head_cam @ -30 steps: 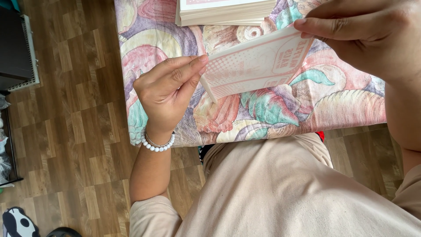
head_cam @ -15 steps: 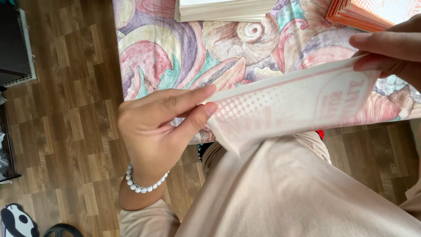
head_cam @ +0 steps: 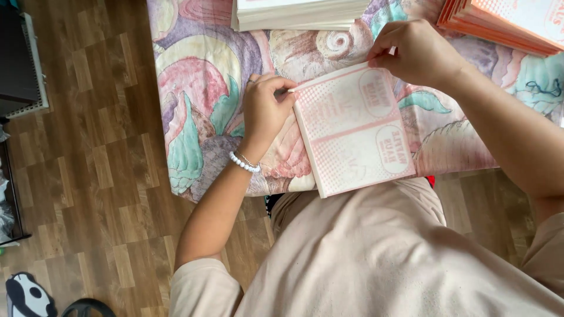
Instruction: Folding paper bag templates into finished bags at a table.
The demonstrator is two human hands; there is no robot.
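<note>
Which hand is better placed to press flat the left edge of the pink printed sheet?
Probably the left hand: its fingers already touch the left edge of the pink sheet. The right hand pinches the top right corner.

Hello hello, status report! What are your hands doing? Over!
Left hand pinching pink-and-white printed paper sheet at left corner. Right hand gripping top corner. Sheet flat on colourful patterned tablecloth. Nothing blocking.

A pink-and-white printed sheet lies on the patterned tablecloth, its left corner pinched by the left hand, its top corner gripped by the right hand.
</note>
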